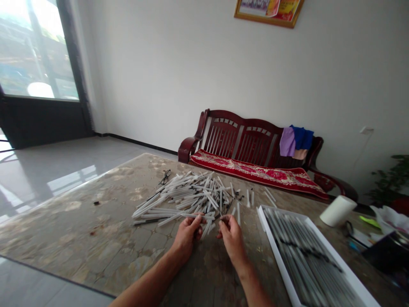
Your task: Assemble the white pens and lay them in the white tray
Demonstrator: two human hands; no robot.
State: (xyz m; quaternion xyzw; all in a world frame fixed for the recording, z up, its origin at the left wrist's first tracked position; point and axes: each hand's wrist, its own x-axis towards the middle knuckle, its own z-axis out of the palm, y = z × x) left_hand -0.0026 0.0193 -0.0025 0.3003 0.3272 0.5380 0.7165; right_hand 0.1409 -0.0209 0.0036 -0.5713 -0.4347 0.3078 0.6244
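Note:
My left hand (189,232) is closed around a slim whitish plastic tube (207,217), which points toward my right hand. Thumb and fingers of my right hand (230,230) are pinched together just to the right of the tube's end; what they hold, if anything, is too small to make out. Just beyond both hands lies a loose pile of similar white tubes (188,192), some with dark parts among them. To the right, a white open box (281,260) holds rows of slender grey sticks with black middles (306,251).
A patterned tabletop (128,251) spreads under everything. Glasses (165,176) lie behind the pile, and a small dark bit (96,203) sits at left. Past the box stand a white roll (338,211) and a dark object (388,251). A wooden bench (243,138) is behind the table.

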